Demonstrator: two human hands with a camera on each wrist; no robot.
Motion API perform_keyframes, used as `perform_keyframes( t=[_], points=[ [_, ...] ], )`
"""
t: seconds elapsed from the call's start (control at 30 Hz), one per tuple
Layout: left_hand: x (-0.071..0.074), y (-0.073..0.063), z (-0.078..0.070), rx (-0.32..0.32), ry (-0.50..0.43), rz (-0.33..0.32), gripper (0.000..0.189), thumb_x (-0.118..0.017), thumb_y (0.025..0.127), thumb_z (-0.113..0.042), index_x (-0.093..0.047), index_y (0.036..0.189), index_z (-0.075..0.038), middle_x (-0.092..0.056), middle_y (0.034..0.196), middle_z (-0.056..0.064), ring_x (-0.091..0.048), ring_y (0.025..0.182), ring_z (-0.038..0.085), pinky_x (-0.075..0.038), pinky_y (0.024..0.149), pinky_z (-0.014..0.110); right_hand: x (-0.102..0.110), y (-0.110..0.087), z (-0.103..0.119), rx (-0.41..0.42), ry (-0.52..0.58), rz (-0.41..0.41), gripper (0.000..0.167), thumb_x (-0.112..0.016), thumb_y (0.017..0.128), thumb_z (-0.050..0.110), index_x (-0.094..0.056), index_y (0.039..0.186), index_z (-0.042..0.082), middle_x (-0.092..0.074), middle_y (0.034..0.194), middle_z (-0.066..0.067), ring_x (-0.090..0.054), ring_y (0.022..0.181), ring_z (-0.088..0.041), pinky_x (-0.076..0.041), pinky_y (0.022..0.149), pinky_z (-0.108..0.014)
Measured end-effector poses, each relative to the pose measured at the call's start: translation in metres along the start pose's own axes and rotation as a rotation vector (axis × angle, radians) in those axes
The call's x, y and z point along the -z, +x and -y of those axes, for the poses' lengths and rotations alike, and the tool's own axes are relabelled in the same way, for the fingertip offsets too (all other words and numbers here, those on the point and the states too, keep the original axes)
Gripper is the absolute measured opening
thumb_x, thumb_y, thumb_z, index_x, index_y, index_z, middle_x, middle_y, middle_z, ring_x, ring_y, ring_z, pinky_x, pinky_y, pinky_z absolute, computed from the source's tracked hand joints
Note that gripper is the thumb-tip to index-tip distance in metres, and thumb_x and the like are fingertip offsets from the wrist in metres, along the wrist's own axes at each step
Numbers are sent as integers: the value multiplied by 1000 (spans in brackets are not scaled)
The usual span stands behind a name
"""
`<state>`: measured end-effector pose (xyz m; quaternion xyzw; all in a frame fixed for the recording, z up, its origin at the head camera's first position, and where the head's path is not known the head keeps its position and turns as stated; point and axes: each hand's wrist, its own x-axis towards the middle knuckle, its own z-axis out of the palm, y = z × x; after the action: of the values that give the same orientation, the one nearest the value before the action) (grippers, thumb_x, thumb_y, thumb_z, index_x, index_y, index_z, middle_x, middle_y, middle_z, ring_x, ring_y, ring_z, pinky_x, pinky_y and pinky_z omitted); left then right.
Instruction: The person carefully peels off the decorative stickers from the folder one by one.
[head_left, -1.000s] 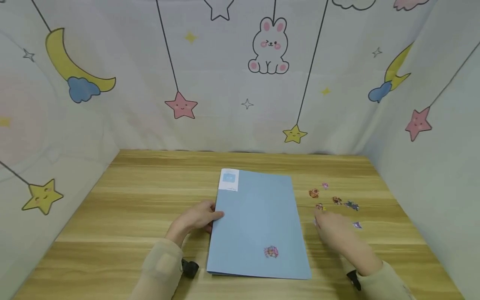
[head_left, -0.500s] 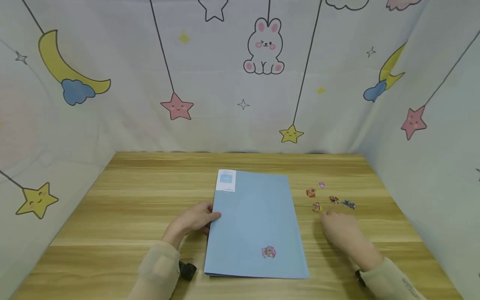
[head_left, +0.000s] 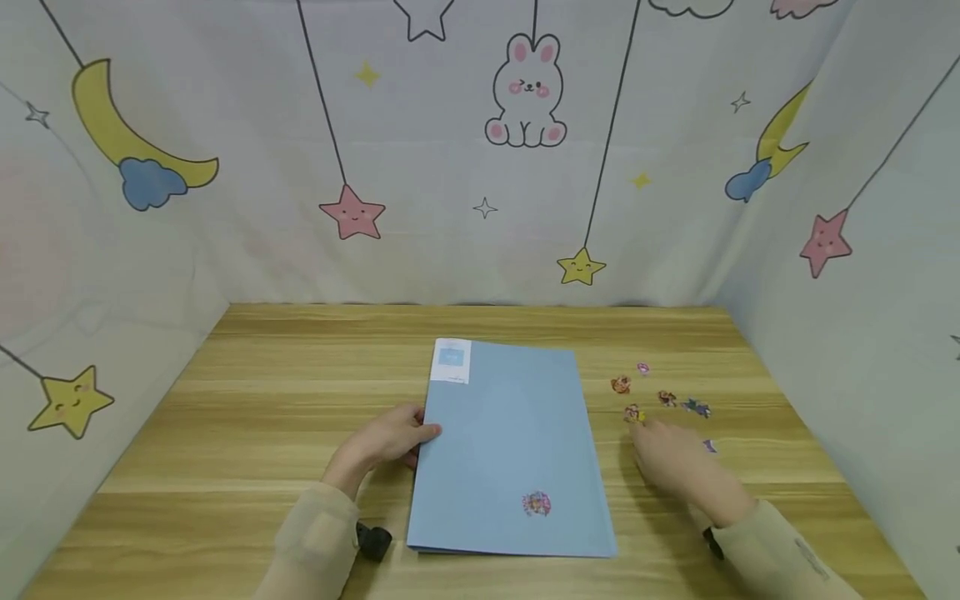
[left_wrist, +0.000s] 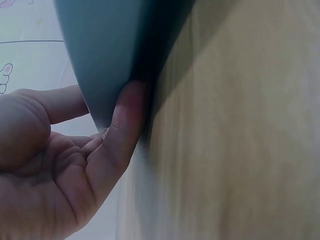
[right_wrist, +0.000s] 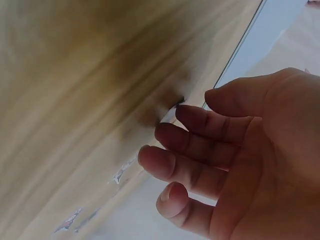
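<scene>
A blue folder (head_left: 506, 442) lies on the wooden table, a white label (head_left: 452, 361) at its upper left and a colourful round sticker (head_left: 537, 503) low on its cover. My left hand (head_left: 386, 435) grips the folder's left edge, thumb on top and fingers underneath; the left wrist view shows the folder (left_wrist: 97, 55) pinched between them. To the right, my right hand (head_left: 681, 462) hovers low over the table beside a small character sticker (head_left: 633, 413). Its fingers (right_wrist: 187, 170) bend loosely, the thumb apart from the index finger. A thin dark-edged piece (right_wrist: 175, 106) shows by the index fingertip, partly hidden.
Several small cut-out stickers lie right of the folder: an orange one (head_left: 621, 384), a pink one (head_left: 643, 367), a brown one (head_left: 667, 398), a blue-green one (head_left: 697, 407) and a purple one (head_left: 709, 446). A printed curtain (head_left: 420, 267) encloses the table (head_left: 300, 358).
My right hand shifts slightly right, then back left toward the nearest sticker, and the purple sticker shows again beside it. The left hand keeps its grip on the folder. The head view turns slightly.
</scene>
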<state>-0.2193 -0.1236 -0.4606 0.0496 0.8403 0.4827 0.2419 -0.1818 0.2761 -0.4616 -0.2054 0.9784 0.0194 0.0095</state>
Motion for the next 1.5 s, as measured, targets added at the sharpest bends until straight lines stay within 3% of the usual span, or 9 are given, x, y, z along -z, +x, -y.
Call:
perform_keyframes(
  t=[0.17,0.27,0.33,0.53,0.7,0.97,1.13,1.3,1.5],
  points=[
    [1,0,1,-7,-1,1,22,-57,100,-14,-59,111,5,-64,92,11,-66,78,20,-55,67,36,5,6,-8,-34,87,92,28,-55,95,7,-60,119,-8,-63,82,-15,-59,68,-24,-50,55,-38],
    [1,-1,1,-13,-3,4,22,-57,100,-14,-59,111,5,-65,92,11,-67,78,20,-56,67,36,6,7,-14,-27,79,85,17,-56,94,6,-64,106,-3,-64,84,-14,-63,77,-30,-53,64,-43],
    [1,-1,1,-14,-2,5,22,-57,100,-14,-59,111,4,-65,92,11,-67,78,20,-56,68,36,7,7,-17,-37,86,71,8,-56,95,6,-63,95,2,-62,78,-9,-62,73,-28,-52,62,-43],
    [0,0,1,-7,5,0,22,-57,100,-14,-59,111,5,-64,92,11,-67,77,20,-55,68,36,8,5,-23,-35,157,58,18,-56,95,6,-54,78,13,-49,65,2,-45,58,-14,-41,53,-33],
    [1,1,2,-7,-10,3,21,-57,100,-14,-59,111,4,-64,92,11,-66,77,20,-55,67,35,8,7,-24,8,159,60,12,-62,91,6,-59,81,11,-55,70,3,-51,63,-14,-46,58,-34],
    [1,1,3,-11,-7,9,20,-57,100,-14,-59,108,4,-65,91,11,-67,76,20,-56,67,36,11,8,-25,-52,158,108,15,-59,93,7,-54,79,12,-51,69,1,-49,63,-16,-44,57,-35],
    [0,0,3,-7,-8,6,20,-57,100,-15,-59,108,4,-65,91,11,-67,76,20,-56,67,36,11,8,-22,-11,120,88,12,-64,91,7,-58,80,10,-56,70,1,-54,63,-16,-47,57,-36],
    [0,1,4,-8,-23,8,21,-57,100,-14,-59,110,4,-65,92,11,-67,77,21,-56,67,36,10,7,-21,-3,116,71,16,-65,90,8,-57,76,10,-53,67,1,-48,59,-14,-44,53,-34],
    [0,1,4,-2,-21,7,22,-57,100,-15,-58,111,4,-64,94,11,-67,78,21,-56,67,36,11,5,-1,31,163,55,9,-61,94,8,-58,86,9,-48,64,4,-43,55,-11,-40,51,-29]
  ],
)
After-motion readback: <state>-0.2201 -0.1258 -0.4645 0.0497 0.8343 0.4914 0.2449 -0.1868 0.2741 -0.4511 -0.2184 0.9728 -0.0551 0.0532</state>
